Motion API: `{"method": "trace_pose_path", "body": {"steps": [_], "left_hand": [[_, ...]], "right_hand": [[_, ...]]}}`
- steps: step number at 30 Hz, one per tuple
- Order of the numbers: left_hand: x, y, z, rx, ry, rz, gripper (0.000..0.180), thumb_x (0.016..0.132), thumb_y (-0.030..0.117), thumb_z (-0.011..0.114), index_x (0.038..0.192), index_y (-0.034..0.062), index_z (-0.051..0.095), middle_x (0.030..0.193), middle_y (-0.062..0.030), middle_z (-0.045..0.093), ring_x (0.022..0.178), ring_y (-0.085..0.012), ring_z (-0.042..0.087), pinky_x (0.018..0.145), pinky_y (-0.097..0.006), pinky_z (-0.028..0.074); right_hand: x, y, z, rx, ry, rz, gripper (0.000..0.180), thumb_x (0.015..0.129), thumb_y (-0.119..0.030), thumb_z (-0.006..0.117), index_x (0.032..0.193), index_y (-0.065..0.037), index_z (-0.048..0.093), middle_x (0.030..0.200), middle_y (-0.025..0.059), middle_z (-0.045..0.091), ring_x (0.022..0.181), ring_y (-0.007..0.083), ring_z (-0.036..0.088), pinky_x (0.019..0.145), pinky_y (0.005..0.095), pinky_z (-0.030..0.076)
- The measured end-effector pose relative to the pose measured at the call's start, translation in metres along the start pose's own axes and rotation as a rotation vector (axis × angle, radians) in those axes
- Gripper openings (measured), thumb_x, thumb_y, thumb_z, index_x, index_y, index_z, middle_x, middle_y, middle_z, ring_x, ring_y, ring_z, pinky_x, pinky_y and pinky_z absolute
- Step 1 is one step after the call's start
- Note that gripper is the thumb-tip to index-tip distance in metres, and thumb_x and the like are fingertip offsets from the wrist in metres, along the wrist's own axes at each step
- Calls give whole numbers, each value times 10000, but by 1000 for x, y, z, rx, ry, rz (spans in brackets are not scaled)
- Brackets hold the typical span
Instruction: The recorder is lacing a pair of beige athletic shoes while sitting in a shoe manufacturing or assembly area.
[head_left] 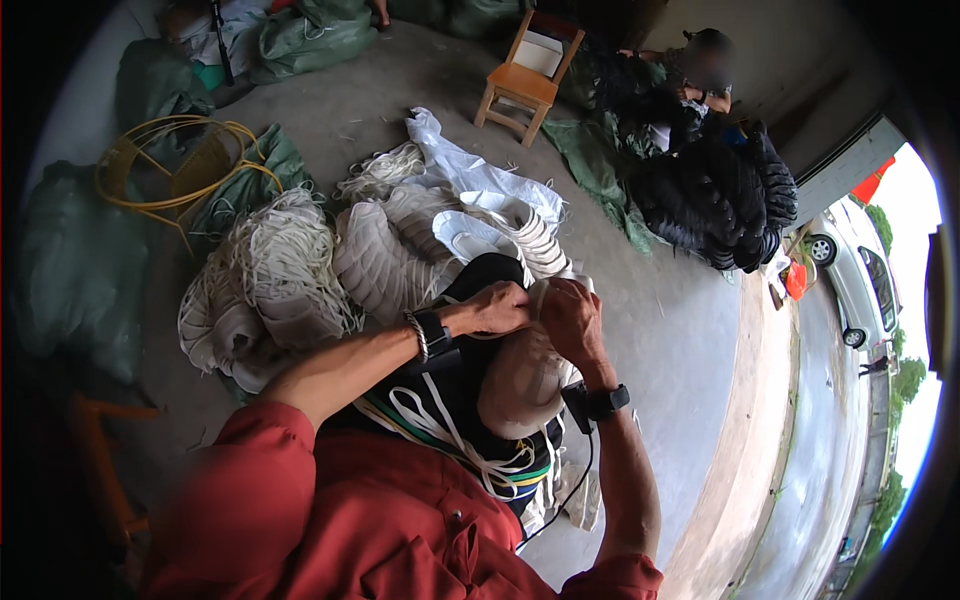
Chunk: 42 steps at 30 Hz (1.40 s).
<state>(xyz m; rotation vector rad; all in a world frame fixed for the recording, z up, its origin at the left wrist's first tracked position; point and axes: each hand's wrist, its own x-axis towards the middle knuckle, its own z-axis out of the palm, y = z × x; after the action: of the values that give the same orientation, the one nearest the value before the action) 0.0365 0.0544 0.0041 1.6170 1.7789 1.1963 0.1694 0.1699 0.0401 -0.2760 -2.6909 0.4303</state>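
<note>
A beige shoe upper [522, 385] rests on my lap with its rounded toe toward me. My left hand [500, 308] is closed at its far end, fingertips pinched by the opening. Close beside it, my right hand [572, 318] is closed on the upper's edge; the fingertips of both hands are partly hidden. White laces [440, 425] lie loose over the dark cloth on my lap. Just beyond my hands are stacked white shoe uppers [520, 235] and one with a pale blue lining [470, 236]. A heap of white laces [285, 250] covers more uppers on the left.
A white sack [450, 165] lies behind the pile. Farther off stand a small wooden chair [525, 80] and a yellow round-framed chair [180, 165]. Green sacks [315, 40] line the back. At right, a person [700, 80] sits behind stacked black shoe uppers [715, 200]; a car [855, 265] is outside.
</note>
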Motion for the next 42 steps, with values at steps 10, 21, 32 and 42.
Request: {"method": "trace_pose_path", "body": {"steps": [10, 21, 32, 42], "left_hand": [[-6, 28, -5, 259, 315, 305, 280, 687, 118, 604, 931, 49, 484, 874, -141, 547, 801, -347, 558, 666, -424, 436], [10, 24, -35, 553, -149, 506, 172, 640, 44, 550, 786, 47, 458, 763, -109, 521, 809, -295, 543, 672, -392, 444], [-14, 30, -30, 472, -32, 400, 200, 678, 110, 588, 832, 25, 492, 801, -124, 529, 813, -312, 545, 679, -407, 432], [10, 64, 8, 156, -79, 382, 291, 698, 15, 526, 960, 77, 636, 765, -144, 599, 701, -279, 602, 613, -362, 472]], "right_hand": [[-16, 0, -1, 114, 19, -16, 134, 638, -111, 658, 769, -90, 641, 1122, 92, 571, 1056, 277, 504, 872, 407, 368], [-6, -6, -2, 150, 8, -1, 222, 646, -135, 676, 859, -79, 648, 1075, 71, 586, 1013, 270, 524, 860, 413, 374], [-24, -4, -29, 164, 262, -101, 102, 688, -1, 593, 781, -26, 558, 1158, 218, 495, 1110, 365, 454, 923, 438, 355], [-62, -36, -58, 372, 251, 184, 135, 715, 28, 605, 841, -8, 571, 1122, 156, 539, 1016, 338, 531, 839, 364, 443]]}}
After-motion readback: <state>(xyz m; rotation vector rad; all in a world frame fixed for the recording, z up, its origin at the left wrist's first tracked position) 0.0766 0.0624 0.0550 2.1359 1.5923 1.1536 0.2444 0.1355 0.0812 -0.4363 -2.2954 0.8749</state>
